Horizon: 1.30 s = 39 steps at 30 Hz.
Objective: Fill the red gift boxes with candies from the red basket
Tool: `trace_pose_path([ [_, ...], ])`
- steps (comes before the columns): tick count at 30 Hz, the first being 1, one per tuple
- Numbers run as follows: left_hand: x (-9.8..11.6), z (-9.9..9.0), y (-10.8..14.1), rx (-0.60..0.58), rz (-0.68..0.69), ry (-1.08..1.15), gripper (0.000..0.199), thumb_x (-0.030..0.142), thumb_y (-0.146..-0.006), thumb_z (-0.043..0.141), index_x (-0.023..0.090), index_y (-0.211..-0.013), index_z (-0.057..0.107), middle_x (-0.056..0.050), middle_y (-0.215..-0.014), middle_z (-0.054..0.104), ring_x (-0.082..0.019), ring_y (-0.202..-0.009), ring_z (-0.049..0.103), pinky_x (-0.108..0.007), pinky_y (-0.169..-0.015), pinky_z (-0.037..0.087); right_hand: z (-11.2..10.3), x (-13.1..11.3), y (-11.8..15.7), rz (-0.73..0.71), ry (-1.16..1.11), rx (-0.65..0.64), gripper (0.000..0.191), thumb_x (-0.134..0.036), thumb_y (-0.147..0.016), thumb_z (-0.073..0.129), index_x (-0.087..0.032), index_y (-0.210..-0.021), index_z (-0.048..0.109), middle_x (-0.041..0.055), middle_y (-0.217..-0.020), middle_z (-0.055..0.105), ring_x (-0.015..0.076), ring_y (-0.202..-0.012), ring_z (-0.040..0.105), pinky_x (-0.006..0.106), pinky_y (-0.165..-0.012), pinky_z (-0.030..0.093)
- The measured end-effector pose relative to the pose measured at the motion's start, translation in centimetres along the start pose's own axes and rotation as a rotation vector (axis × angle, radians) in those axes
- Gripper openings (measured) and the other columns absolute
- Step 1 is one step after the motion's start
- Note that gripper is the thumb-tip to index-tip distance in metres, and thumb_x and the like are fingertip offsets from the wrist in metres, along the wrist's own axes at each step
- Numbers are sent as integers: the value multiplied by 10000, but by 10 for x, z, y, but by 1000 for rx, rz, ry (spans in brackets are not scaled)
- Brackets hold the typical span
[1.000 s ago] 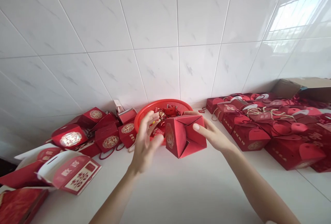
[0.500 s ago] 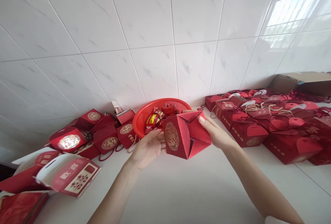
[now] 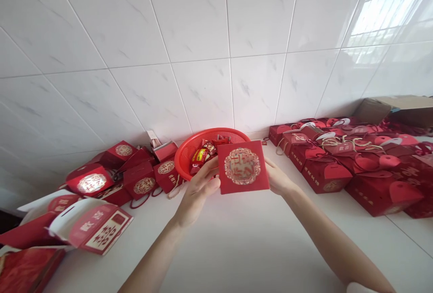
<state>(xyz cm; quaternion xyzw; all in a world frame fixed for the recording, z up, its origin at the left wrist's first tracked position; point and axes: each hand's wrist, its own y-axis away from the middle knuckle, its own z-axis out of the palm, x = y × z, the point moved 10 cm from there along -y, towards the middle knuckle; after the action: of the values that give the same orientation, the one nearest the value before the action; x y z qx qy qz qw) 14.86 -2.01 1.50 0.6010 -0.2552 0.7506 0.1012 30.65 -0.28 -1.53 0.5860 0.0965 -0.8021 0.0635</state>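
Between my two hands is a red gift box [image 3: 243, 167], held up just in front of a red plastic basket [image 3: 184, 155]. Its face with a round gold-and-coloured emblem is turned toward me. My left hand [image 3: 199, 191] grips the box's left side, thumb near the lower left corner. Round the right side is my right hand [image 3: 277, 177], its fingers mostly hidden behind the box. Wrapped candies [image 3: 202, 154] lie inside the basket, partly covered by the box.
On the left, red boxes [image 3: 140, 182] with gold emblems are piled, near an open box [image 3: 98, 227] with a white lining. Several rows of closed red boxes [image 3: 326, 176] with cords fill the right side. A cardboard box [image 3: 402, 103] stands behind them. White tiled wall [image 3: 203, 90] borders the counter.
The gift box has been turned so its emblem face points at me instead of its folded-flap side. My left hand has shifted along with it.
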Motion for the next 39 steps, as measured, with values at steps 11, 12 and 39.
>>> trace_pose_path([
  [11, 22, -2, 16, 208, 144, -475, 608, 385, -818, 790, 332, -1377, 558, -73, -1521, 471, -321, -1391, 453, -437, -1105, 442, -2, 19, -3, 31, 119, 63, 560, -550, -577, 872, -242, -1011, 698, 56, -868, 740, 260, -787, 675, 392, -684, 548],
  [12, 23, -2, 17, 212, 160, -501, 593, 381, -818, 790, 325, -1362, 562, -75, -1512, 473, -319, -1383, 459, -440, -1106, 441, -3, 18, -4, 29, 110, 86, 558, -567, -575, 869, -245, -997, 694, 57, -875, 740, 259, -783, 674, 387, -676, 547],
  [39, 67, 9, 20, 168, 605, -1138, 340, 79, -847, 515, 285, -853, 785, -61, -957, 710, -240, -883, 600, -379, -797, 508, 11, -12, 4, -78, 26, -26, 577, -641, -826, 691, -241, -1238, 631, 112, -1226, 707, 314, -1120, 671, 432, -945, 544],
])
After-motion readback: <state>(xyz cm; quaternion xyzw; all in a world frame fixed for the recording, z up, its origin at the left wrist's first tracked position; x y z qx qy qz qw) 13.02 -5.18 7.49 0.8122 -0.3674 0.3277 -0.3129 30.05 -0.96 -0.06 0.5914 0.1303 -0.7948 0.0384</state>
